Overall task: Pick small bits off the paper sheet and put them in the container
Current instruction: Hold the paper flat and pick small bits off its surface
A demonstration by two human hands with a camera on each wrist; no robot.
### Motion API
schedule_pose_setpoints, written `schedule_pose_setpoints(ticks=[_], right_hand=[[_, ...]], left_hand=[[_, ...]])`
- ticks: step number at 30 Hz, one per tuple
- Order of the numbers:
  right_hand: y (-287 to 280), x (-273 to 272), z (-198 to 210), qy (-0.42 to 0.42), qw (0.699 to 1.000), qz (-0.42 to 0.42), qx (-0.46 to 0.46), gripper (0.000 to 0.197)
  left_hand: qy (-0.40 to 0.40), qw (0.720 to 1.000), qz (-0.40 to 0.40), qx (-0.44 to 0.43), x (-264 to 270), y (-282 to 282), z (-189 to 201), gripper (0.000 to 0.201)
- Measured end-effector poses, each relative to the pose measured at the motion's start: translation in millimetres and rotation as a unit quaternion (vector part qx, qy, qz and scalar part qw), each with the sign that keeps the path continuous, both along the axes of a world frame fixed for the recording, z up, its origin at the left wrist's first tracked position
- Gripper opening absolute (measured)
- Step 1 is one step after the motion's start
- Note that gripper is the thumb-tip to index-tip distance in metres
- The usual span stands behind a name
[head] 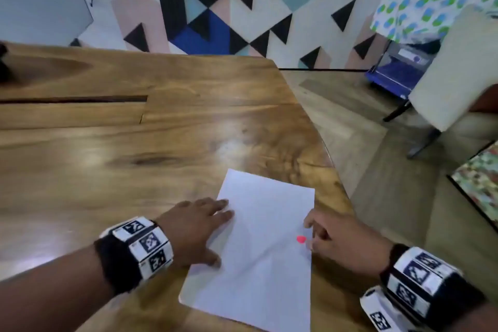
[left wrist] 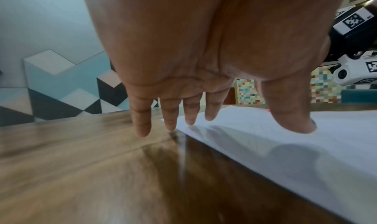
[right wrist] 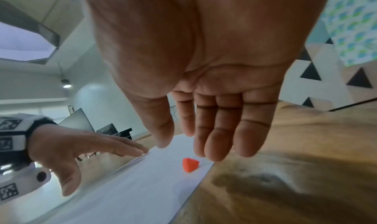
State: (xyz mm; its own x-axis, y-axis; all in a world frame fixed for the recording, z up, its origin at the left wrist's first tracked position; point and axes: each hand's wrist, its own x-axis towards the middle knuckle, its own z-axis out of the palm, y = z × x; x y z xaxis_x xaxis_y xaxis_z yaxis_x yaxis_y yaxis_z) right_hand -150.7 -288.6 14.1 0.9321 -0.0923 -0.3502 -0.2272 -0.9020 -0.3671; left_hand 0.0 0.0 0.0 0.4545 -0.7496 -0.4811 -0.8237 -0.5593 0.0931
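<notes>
A wooden bench with a glossy top carries a white paper sheet, which lies at an angle near the bench's right edge. The left hand lies flat with straight, spread fingers over the sheet's left edge, its grip slack and holding nothing; the thumb comes down on the paper and the outer fingertips reach the wood. The right hand hovers at the sheet's right edge, fingers extended and loose, its grip empty too. One small red-orange bit, roughly triangular, sits on the sheet just beside the right fingertips, not touching them
</notes>
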Motion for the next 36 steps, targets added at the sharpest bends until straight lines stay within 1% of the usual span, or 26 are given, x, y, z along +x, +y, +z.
schedule_pose_setpoints(ticks=[2,6,8,12,15,18,20,22,24,26,29,31,33,36], right_hand=[[6.1,4.5,-4.6,0.002,0.999,0.021,-0.042,0.022],[17.3,7.0,-14.2,-0.017,0.998,0.038,-0.050,0.005],[19.3,8.0,-15.6,-0.032,0.996,0.047,-0.062,0.001],[19.7,13.4,-14.0,-0.043,0.996,0.047,-0.064,0.006],[17.9,21.6,-2.3,-0.070,0.997,0.007,-0.040,0.008],[21.0,34.7,10.2,-0.092,0.995,-0.025,-0.039,0.008],[26.4,44.8,16.5,-0.115,0.992,-0.041,-0.036,0.010],[31.2,56.4,18.7,-0.114,0.992,-0.042,-0.018,0.013],[36.9,64.9,14.8,-0.102,0.994,-0.024,-0.022,0.015],[40.5,71.0,4.5,-0.073,0.996,-0.003,-0.046,0.007],[42.8,79.8,-14.0,-0.051,0.998,0.001,-0.047,0.013],[42.8,86.6,-18.6,-0.050,0.998,-0.001,-0.050,0.006],[38.4,92.6,-21.0,-0.047,0.998,-0.018,-0.048,0.006],[23.4,97.8,-25.3,-0.054,0.995,-0.069,-0.046,0.006]], left_hand=[[-0.008,1.000,0.008,0.009,-5.4,3.5,-5.4,0.110],[-0.023,0.999,0.030,0.004,-19.5,7.5,-15.5,0.113],[-0.021,0.999,0.037,0.003,-24.7,8.0,-15.6,0.112],[-0.024,0.999,0.035,-0.005,-35.7,10.7,-17.0,0.111],[-0.009,0.999,0.035,-0.028,-38.7,15.2,-15.7,0.106],[-0.006,0.996,0.065,-0.064,-33.4,17.3,-3.7,0.100],[-0.029,0.993,0.084,-0.072,-22.5,11.9,3.4,0.100],[-0.047,0.992,0.098,-0.068,-11.2,2.2,5.2,0.101],[-0.058,0.991,0.102,-0.067,-2.6,-9.6,0.3,0.104],[-0.066,0.992,0.091,-0.064,3.3,-19.7,-8.0,0.108],[-0.075,0.993,0.067,-0.059,8.1,-26.5,-20.8,0.110],[-0.072,0.994,0.059,-0.058,11.2,-26.5,-25.3,0.109],[-0.075,0.994,0.052,-0.063,14.6,-25.4,-27.1,0.109],[-0.066,0.994,0.059,-0.061,17.8,-24.6,-29.6,0.109]])
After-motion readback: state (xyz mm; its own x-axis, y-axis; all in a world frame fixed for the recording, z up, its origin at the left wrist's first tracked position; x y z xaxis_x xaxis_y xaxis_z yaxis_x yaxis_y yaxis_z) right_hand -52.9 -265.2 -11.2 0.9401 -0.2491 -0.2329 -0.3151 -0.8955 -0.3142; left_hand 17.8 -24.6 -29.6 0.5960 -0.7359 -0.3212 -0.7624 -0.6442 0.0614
